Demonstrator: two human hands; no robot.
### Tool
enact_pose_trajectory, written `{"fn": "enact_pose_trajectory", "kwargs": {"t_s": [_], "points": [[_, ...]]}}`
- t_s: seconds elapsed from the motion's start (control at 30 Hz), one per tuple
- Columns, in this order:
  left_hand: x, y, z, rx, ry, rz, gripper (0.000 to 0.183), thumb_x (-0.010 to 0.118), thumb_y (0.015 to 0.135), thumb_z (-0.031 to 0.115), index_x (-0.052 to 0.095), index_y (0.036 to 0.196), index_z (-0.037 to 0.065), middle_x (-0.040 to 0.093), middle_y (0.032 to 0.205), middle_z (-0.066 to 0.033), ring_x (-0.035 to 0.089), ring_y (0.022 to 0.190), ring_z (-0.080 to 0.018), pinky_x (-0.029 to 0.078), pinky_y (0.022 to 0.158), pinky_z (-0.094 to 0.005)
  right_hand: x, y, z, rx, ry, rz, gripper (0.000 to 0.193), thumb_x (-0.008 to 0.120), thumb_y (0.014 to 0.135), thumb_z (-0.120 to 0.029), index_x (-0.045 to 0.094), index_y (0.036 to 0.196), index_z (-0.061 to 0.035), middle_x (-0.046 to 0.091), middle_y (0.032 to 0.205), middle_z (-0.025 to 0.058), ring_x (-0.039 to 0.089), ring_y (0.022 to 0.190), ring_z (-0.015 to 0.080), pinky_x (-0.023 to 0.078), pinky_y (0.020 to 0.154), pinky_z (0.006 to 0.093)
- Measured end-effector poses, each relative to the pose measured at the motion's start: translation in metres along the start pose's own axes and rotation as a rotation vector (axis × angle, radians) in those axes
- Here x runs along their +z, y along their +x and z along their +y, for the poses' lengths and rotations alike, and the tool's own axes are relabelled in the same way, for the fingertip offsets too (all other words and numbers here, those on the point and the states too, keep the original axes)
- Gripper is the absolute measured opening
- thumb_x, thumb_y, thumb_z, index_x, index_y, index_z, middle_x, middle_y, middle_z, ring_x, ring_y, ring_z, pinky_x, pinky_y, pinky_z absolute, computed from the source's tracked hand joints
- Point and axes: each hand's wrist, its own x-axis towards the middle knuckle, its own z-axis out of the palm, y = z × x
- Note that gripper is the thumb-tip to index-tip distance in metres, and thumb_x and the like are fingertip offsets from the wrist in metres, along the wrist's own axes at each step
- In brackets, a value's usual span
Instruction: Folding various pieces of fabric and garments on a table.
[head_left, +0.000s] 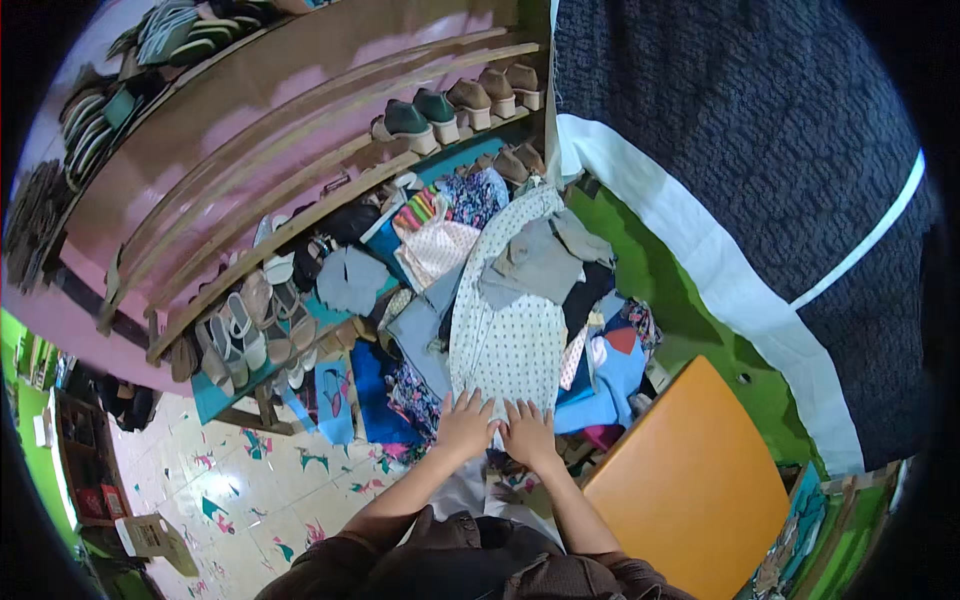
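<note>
Both hands lie side by side on the near end of a white cloth with small dark dots (508, 350). The fingers of my left hand (464, 424) are stretched out flat on the fabric, thumb toward the other hand. My right hand (527, 434) rests beside it, fingers spread and holding nothing. The dotted cloth runs away from me over a heap of fabric, and several grey fabric pieces (540, 262) lie on its far part. Blue-grey cloth (418, 335) shows to the left of it, and light blue cloth (615, 372) to the right.
A wooden rack (290, 150) with shoes (436, 108) stands at the far left. An orange panel (690, 480) is close on my right. Dark textured cloth with a white border (740, 150) hangs at the far right. Coloured scraps (212, 508) litter the tiled floor.
</note>
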Motion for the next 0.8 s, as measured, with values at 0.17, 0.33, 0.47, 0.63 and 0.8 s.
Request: {"fn": "enact_pose_trajectory", "kwargs": {"t_s": [0.17,0.33,0.47,0.63,0.8], "points": [[-0.016,0.071,-0.038,0.057,-0.023,-0.06,0.048,0.049,0.084,0.037,0.046,0.125,0.013,0.043,0.13,-0.0159,0.041,0.12,-0.0318,0.026,0.1,-0.0522,-0.001,0.074,0.01,0.022,0.035,0.082,0.05,0.048,0.085,-0.033,0.041,0.128,-0.0095,0.047,0.125,0.0143,0.041,0.119,0.0317,0.029,0.097,0.0543],[-0.01,0.154,-0.085,0.062,-0.034,-0.069,0.052,0.055,0.079,0.031,0.043,0.127,0.013,0.043,0.128,-0.0175,0.043,0.117,-0.0331,0.029,0.099,-0.0506,-0.013,0.161,0.02,0.084,0.096,0.163,0.057,0.058,0.077,-0.026,0.039,0.128,-0.008,0.043,0.128,0.015,0.039,0.12,0.0312,0.028,0.099,0.051],[-0.011,0.219,-0.095,-0.015,-0.132,-0.032,0.059,0.058,0.077,0.03,0.039,0.127,0.005,0.042,0.127,-0.0192,0.044,0.114,-0.0356,0.033,0.096,-0.0471,-0.028,0.224,0.041,0.128,0.04,0.374,0.065,0.063,0.071,-0.019,0.036,0.129,-0.0082,0.038,0.13,0.0177,0.036,0.121,0.0328,0.029,0.099,0.05],[-0.011,0.267,-0.093,0.036,-0.055,0.158,0.079,0.068,0.071,0.028,0.027,0.134,0.006,0.03,0.135,-0.0201,0.037,0.12,-0.0355,0.033,0.097,-0.0446,-0.039,0.271,0.054,0.202,-0.105,0.539,0.067,0.064,0.069,-0.015,0.037,0.13,-0.0095,0.035,0.133,0.02,0.034,0.124,0.0337,0.028,0.1,0.0488],[-0.013,0.284,-0.083,0.043,-0.097,0.071,0.079,0.067,0.071,0.029,0.025,0.135,0.006,0.027,0.136,-0.0213,0.037,0.12,-0.0367,0.033,0.098,-0.0436,-0.025,0.282,0.078,0.102,-0.225,0.576,0.049,0.053,0.077,-0.008,0.045,0.126,-0.0098,0.045,0.128,0.0201,0.045,0.117,0.034,0.031,0.099,0.0464]]}}
